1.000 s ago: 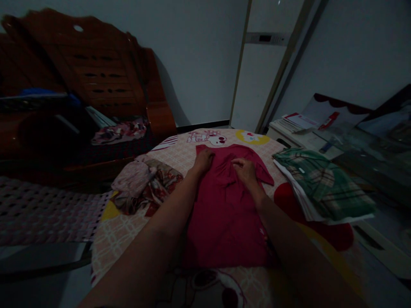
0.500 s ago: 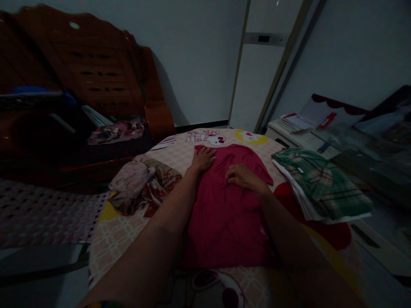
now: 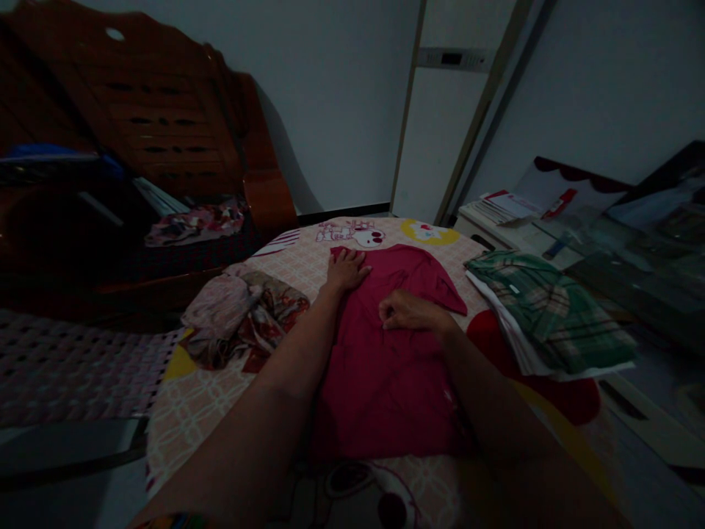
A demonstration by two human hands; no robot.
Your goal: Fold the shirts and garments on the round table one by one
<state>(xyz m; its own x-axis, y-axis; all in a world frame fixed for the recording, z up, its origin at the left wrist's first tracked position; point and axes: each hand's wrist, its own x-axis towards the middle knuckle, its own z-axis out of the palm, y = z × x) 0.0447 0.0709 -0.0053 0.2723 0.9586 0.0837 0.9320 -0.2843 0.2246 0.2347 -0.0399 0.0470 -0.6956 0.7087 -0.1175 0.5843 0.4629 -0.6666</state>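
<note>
A magenta shirt (image 3: 385, 397) lies spread on the round table, folded in at the sides, with creases across its upper part. My left hand (image 3: 346, 270) rests on its far left corner, fingers stretched out and flat. Over the upper middle of the shirt, my right hand (image 3: 410, 311) is closed, thumb and fingers pinched at a fold of the cloth. The fingertips are dim, so how much cloth they hold is hard to see. Both forearms reach in from the near edge and cover parts of the shirt's sides.
Left of the shirt sits a crumpled heap of patterned clothes (image 3: 236, 316). A folded green plaid shirt (image 3: 551, 308) lies on white cloth at the right. The patterned tablecloth (image 3: 192, 419) covers the table. Beyond stand a wooden bench (image 3: 159, 110) and a low cabinet with papers (image 3: 512, 207).
My right hand has shifted slightly left and nearer, its fingers more curled. My left hand stays on the same corner. The view has moved a little.
</note>
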